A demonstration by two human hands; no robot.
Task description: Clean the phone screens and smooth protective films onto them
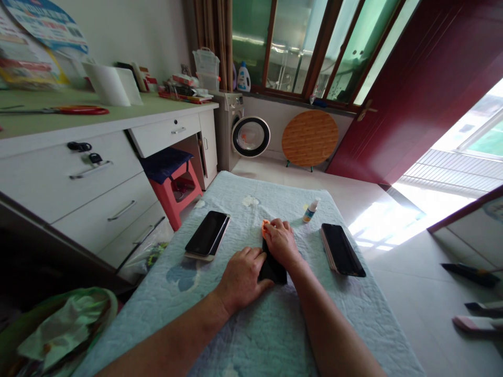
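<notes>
A black phone (272,269) lies in the middle of a pale blue quilted cloth (251,335). My left hand (240,277) rests on the phone's left side, fingers curled down and pressing it. At the phone's far end, my right hand (280,242) has its fingers closed on a small orange thing (264,225) that I cannot name. Another black phone (207,234) lies to the left and a third (342,249) to the right. A small spray bottle (310,210) stands beyond the right hand.
White drawers and a green-topped desk (78,157) line the left wall, with a red stool (175,193) underneath. A washing machine (245,133) and a round wooden tabletop (309,137) stand by the far wall. A green bag (58,324) sits at the near left.
</notes>
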